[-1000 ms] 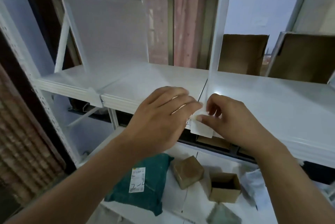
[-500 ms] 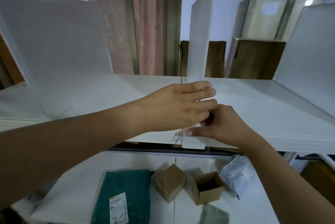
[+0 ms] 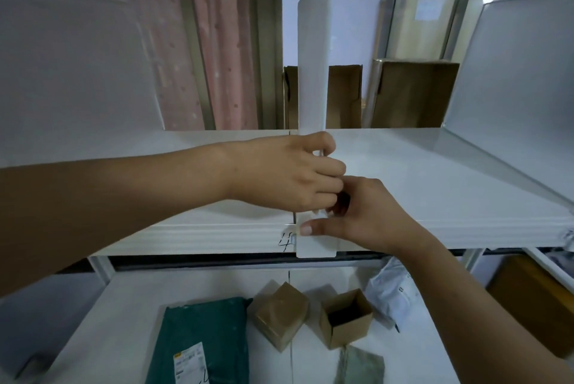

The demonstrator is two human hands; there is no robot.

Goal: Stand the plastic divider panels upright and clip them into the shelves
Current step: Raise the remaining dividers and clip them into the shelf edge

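Both hands [image 3: 289, 172] grip the upright divider panel [image 3: 313, 51].

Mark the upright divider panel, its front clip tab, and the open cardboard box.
upright divider panel [image 3: 313, 51], head view, flat white face above the hands
front clip tab [image 3: 315, 247], head view, tab over the shelf edge
open cardboard box [image 3: 349, 326], head view, front wall

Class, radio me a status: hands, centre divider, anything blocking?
Left hand gripping divider panel low. Right hand pinching its front clip at shelf edge. Panel upright. Nothing blocking.
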